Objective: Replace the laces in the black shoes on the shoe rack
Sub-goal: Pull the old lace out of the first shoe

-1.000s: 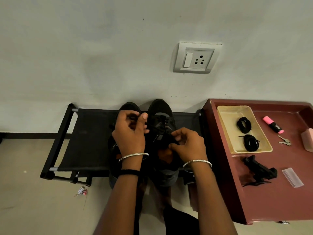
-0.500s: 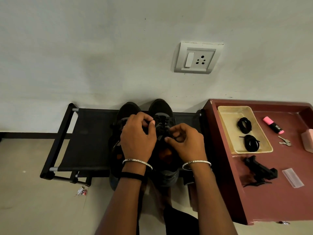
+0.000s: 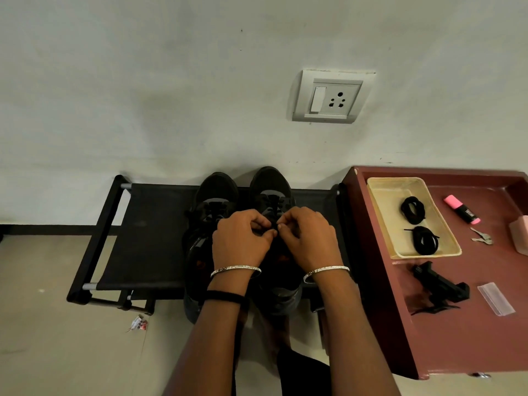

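Two black shoes stand side by side on the black shoe rack, toes toward the wall: the left shoe and the right shoe. My left hand and my right hand meet over the right shoe's lacing, fingertips pinching its black lace between them. The lace itself is mostly hidden by my fingers. Two coiled black laces, the farther lace and the nearer lace, lie in a beige tray to the right.
The tray rests on a maroon table beside the rack, with a pink highlighter, keys, a black clip-like tool and a small clear bag. A wall socket is above. A scrap of litter lies on the floor.
My left hand has moved from the left shoe across to the right shoe. Both hands now meet at the right shoe's lacing, slightly farther up toward the toe.
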